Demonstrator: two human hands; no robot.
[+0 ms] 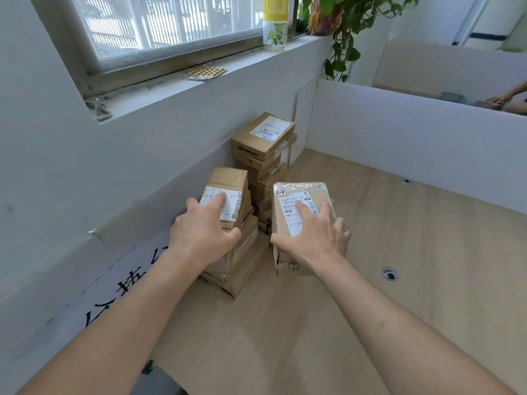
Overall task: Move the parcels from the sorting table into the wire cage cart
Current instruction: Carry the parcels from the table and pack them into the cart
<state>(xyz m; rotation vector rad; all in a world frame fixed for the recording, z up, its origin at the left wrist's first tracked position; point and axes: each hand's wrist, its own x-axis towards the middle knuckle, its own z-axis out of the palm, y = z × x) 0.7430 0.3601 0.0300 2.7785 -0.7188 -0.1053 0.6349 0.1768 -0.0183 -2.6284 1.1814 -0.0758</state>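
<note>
Parcels in brown cardboard crowd the far left corner of the desk (370,280), against the grey wall under the window. Nearest the person, a parcel marked "2-3" (299,206) stands by itself on the wood, just right of the left stack (236,252), with a narrow gap between the two. The right grip (312,235) lies across its labelled top, fingers spread and reaching over the far side, thumb pressed at the near left edge. The left grip (204,226) rests on the topmost box of the left stack (228,192), fingers straight over its white label, thumb hooked along the right side. Behind both, a taller stack (263,155) rises in the very corner, its top box bearing a white and blue label. A white partition (413,143) closes the far edge of the desk. On the sill above sit a blister sheet of yellow pills (204,72), a yellow-capped bottle (275,22) and a trailing green plant (348,21). Beyond the partition, at the right edge, another person's hand (503,98) shows.
</note>
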